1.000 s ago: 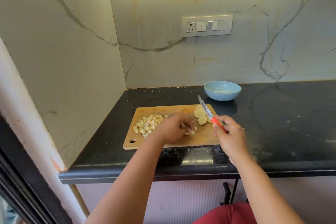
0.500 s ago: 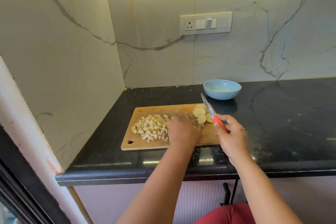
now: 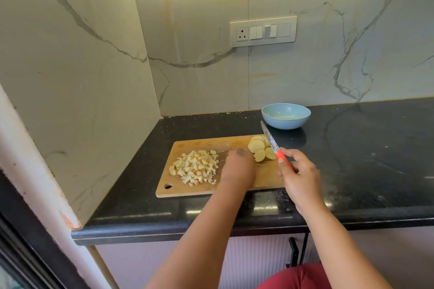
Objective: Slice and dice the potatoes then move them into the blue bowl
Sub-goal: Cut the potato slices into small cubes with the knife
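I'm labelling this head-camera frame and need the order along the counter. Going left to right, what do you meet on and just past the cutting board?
Hanging hole of the cutting board → pile of diced potato → left hand → potato slices → right hand holding the knife.

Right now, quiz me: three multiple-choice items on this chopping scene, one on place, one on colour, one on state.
1. Where does the diced potato lie on the cutting board?
A. left part
B. right part
C. off it

2. What colour is the knife handle?
A. black
B. red
C. green

3. What does the blue bowl hold?
A. dice
B. slices
C. no potato

Answers: 1 A, the heap is by the board's hole; 2 B, red shows above the right hand; 3 C, its inside looks bare.
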### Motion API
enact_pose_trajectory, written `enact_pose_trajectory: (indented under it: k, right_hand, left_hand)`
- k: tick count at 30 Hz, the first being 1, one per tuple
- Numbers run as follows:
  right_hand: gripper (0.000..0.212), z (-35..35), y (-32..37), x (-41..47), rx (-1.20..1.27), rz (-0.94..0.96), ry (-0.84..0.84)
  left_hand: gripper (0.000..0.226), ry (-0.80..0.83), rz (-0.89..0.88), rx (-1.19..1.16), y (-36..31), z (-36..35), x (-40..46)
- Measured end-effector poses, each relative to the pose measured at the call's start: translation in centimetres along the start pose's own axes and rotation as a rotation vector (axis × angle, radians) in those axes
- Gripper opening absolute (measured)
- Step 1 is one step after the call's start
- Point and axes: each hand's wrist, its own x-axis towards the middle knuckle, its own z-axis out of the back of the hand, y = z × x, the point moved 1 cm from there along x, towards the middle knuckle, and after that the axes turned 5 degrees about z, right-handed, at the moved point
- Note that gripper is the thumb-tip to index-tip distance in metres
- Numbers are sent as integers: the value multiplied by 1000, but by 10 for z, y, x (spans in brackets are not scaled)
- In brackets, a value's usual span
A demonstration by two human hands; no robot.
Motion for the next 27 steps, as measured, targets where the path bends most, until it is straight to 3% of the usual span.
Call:
enact_pose_trajectory:
  k: [6,14,19,23,27]
  right_hand:
    - [16,0,0,1,-22,19,5]
    - [19,-1,3,-7,-199,112,60]
    - [18,-7,10,-28,-440,235,102]
    - [19,-10,19,-47,-413,301,56]
    - [18,-18,26,-52,-499,264,139]
  left_hand:
    - [25,52,-208,-260,40,12,-10]
    - [52,-120,-120,-312,55,0,-18]
    - [31,-162,-117,-229,60,-11,-17]
    - [24,-234,-150,-243,60,-12,-15]
    - [22,-234,-110,-206,62,-15,-12]
